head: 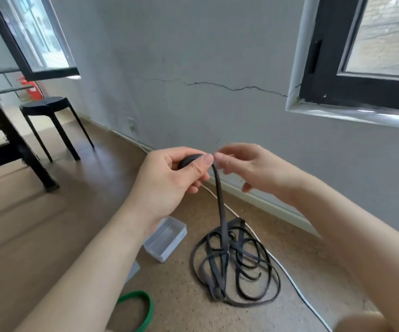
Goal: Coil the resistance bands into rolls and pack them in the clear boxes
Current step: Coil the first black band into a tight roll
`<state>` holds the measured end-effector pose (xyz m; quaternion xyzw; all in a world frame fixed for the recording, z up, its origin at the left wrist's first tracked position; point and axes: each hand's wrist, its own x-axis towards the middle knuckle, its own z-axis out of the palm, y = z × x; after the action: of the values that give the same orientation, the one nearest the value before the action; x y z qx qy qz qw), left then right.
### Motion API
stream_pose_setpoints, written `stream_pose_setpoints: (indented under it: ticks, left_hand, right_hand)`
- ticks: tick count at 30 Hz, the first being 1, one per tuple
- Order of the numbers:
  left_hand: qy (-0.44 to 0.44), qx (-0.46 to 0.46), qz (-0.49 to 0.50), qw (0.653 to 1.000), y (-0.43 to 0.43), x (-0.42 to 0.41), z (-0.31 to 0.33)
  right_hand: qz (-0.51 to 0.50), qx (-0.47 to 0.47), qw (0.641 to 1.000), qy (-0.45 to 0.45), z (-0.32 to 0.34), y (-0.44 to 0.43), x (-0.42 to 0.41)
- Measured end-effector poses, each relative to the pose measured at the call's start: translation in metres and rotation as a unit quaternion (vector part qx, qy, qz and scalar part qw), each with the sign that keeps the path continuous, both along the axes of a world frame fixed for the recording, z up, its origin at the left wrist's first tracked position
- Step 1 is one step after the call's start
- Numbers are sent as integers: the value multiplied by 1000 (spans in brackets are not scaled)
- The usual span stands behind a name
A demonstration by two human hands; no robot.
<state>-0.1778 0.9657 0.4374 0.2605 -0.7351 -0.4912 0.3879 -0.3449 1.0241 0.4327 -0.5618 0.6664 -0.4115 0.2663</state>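
A: Where's the band right now?

B: Split in two. The wound part is a small tight roll pinched in the left hand, thumb across its near face and fingers curled behind it. The unwound length of the black band drops from the roll's right edge, almost straight down, to a loose heap on the floor.

A: And the right hand?

B: Just right of the roll and level with it. The fingers are loosely bent, the thumb is well apart below them, and it grips nothing. The fingertips sit right at the spot where the strand leaves the roll, but I can't tell whether they touch it.

A: So the next wrap depends on that hanging strand.

B: I'd say so. Its long axis runs vertically below both hands, and the right hand is the nearer one to feed it round. The band is flat, matte, rubbery-looking strap. The heap's loops cross each other, so it may snag as it lifts.

A: And the box?

B: A clear box, rectangular and open-topped, is on the floor left of the heap. A green band lies nearer, and a white cable runs past on the heap's right.
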Motion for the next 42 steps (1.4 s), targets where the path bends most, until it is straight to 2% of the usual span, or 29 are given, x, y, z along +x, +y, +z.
stream_pose_setpoints:
  ticks: [1, 2, 3, 5, 8, 10, 12, 13, 14, 15, 17, 19, 21, 24, 27, 28, 30, 32, 33, 35, 37, 38, 40, 42]
  left_hand:
    - [-1, 12, 12, 1000, -6, 3, -4]
    - [2, 24, 26, 999, -13, 6, -7]
    - [6, 33, 42, 999, -19, 11, -10]
    - [22, 50, 82, 995, -34, 23, -16]
    - [95, 108, 152, 978, -55, 51, -20]
    - [191, 168, 212, 944, -70, 77, -20]
    - [278, 207, 276, 897, -86, 107, -23]
    - [297, 217, 304, 879, -93, 122, -27]
    - [288, 226, 329, 871, -98, 134, -33]
    - [248, 235, 346, 874, -101, 144, -40]
    - [111, 252, 327, 904, -99, 154, -53]
    - [-15, 231, 267, 935, -93, 154, -61]
    - [-80, 180, 243, 950, -86, 148, -61]
    - [-127, 137, 181, 966, -70, 138, -50]
    - [-165, 130, -35, 977, -42, 116, -42]
    - [-188, 134, -120, 966, -31, 104, -42]
    - [-256, 138, -255, 922, -9, 80, -47]
    - [-320, 135, -307, 886, 4, 65, -54]
    - [-331, 128, -309, 882, 7, 62, -56]
    - [-344, 72, -289, 890, 10, 63, -54]
    - [-340, 34, -235, 910, 9, 64, -48]
    - [-300, 48, -196, 932, 7, 64, -45]
    - [-158, 118, -110, 974, -3, 64, -37]
    - [-30, 161, -56, 985, -14, 66, -26]
  right_hand:
    - [80, 46, 991, -98, -1, -2, 3]
    - [145, 95, 974, -145, -4, -3, 7]
    - [197, 135, 960, -143, -9, -5, 10]
    - [248, 183, 948, -81, -27, -15, 15]
    - [282, 248, 925, -54, -57, -30, 17]
    - [292, 326, 899, 30, -79, -32, 14]
    - [283, 398, 852, 190, -103, -28, 10]
    - [266, 410, 838, 241, -112, -28, 6]
    - [234, 409, 852, 230, -116, -28, 5]
    - [191, 390, 885, 169, -115, -29, 3]
    - [100, 285, 953, 8, -98, -36, 4]
    - [63, 166, 973, -148, -64, -40, 15]
    - [80, 57, 953, -286, -18, -40, 34]
    - [138, -41, 912, -383, 45, -35, 64]
    - [170, -55, 859, -480, 69, -40, 85]
    - [171, -58, 842, -508, 71, -43, 90]
    - [160, -69, 814, -554, 73, -48, 95]
    - [126, -85, 797, -584, 74, -52, 89]
    - [108, -90, 794, -592, 74, -52, 83]
    - [73, -98, 802, -585, 73, -48, 65]
    - [20, -108, 838, -535, 70, -41, 44]
    - [-19, -107, 864, -492, 68, -38, 33]
    - [-100, -82, 925, -358, 58, -30, 10]
    - [-164, -3, 976, -143, 42, -21, -11]
